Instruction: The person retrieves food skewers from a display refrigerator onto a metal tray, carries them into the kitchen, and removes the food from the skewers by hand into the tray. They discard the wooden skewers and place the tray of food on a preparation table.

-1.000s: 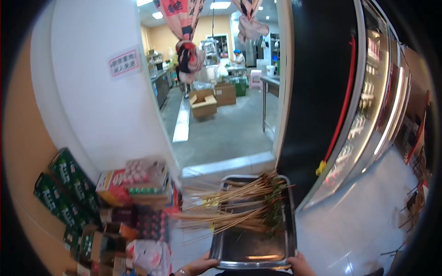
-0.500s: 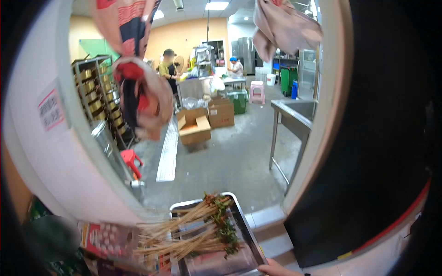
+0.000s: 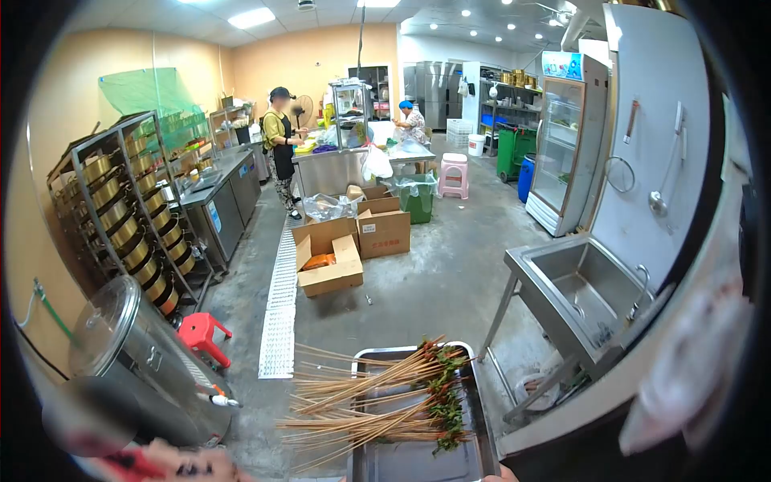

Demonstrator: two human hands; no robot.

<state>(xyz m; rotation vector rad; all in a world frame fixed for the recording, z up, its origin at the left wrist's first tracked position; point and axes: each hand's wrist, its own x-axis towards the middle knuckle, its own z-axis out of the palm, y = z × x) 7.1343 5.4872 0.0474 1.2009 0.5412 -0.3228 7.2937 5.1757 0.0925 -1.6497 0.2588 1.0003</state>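
A metal tray (image 3: pixel 399 464) juts out in front of me at the bottom of the view. Across it lie many thin wooden skewers (image 3: pixel 361 390), their bare ends sticking out past the tray's left side. Dark green and reddish leafy pieces (image 3: pixel 446 394) are threaded on their right ends. At the tray's near right corner, a small part of my right hand (image 3: pixel 506 475) shows, closed on the rim; most of it is cut off by the frame. My left hand does not show clearly at the lower edge.
A steel sink (image 3: pixel 598 281) stands right; a large metal drum (image 3: pixel 152 361) and red stool (image 3: pixel 204 336) are left. Open cardboard boxes (image 3: pixel 331 273) sit ahead near a floor drain grate (image 3: pixel 278 337). Two people work at the back table (image 3: pixel 331 173). Blurred cloth (image 3: pixel 691 369) hangs at right.
I have moved forward through the doorway into the kitchen with the tray. The hanging cloths have shifted to the lower sides of the view, and the sink and boxes look nearer.
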